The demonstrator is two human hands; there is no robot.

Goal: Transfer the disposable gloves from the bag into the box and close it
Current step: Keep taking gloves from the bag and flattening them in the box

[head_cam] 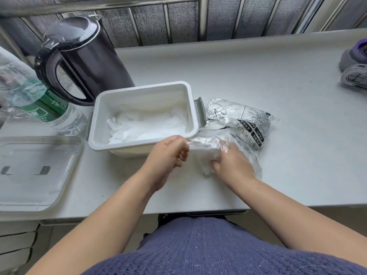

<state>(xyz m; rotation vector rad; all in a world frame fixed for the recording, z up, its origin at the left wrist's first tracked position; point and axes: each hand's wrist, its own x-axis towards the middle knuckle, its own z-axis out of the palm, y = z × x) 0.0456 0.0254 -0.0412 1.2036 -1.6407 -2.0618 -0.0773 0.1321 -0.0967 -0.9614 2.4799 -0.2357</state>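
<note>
A white box [139,92] stands open on the table, with a layer of white gloves [147,126] in its bottom. To its right lies the clear printed bag [248,124]. My right hand [232,163] is inside the bag's mouth and grips a wad of gloves [204,153]. My left hand [168,153] pinches the bag's open edge by the box's near right corner. The box's clear lid [37,171] lies flat at the left.
A black kettle [87,52] stands behind the box at the left. A plastic water bottle [39,100] lies between kettle and lid. A grey and purple shoe [355,62] sits at the far right. The table's front edge runs just before my body.
</note>
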